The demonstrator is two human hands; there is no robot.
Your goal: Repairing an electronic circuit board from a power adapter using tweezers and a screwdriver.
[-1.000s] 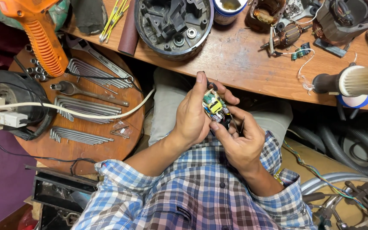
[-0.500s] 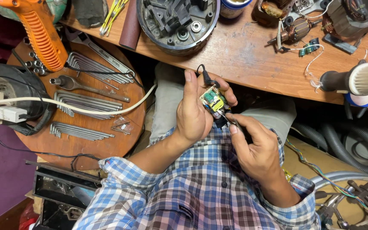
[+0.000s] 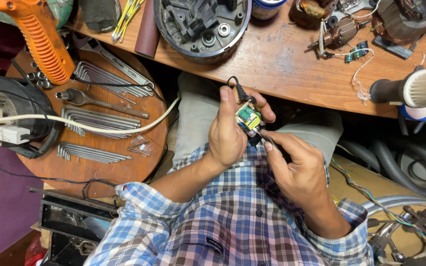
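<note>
Since half a second ago, both hands have drifted slightly lower below the wooden bench (image 3: 292, 74). My left hand (image 3: 228, 133) is wrapped around the small green circuit board (image 3: 248, 118), thumb up along its side; my right hand (image 3: 299, 170) pinches a thin dark tool (image 3: 268, 139) at the board's lower edge. A slip could gouge the board or snap a component. Its underside, the tool's tip and the black lead's (image 3: 236, 86) joint stay hidden.

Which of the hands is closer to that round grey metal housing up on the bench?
Left. The left hand holds the small circuit board just below the round housing; the right hand sits lower, nearer the person's lap.
</note>
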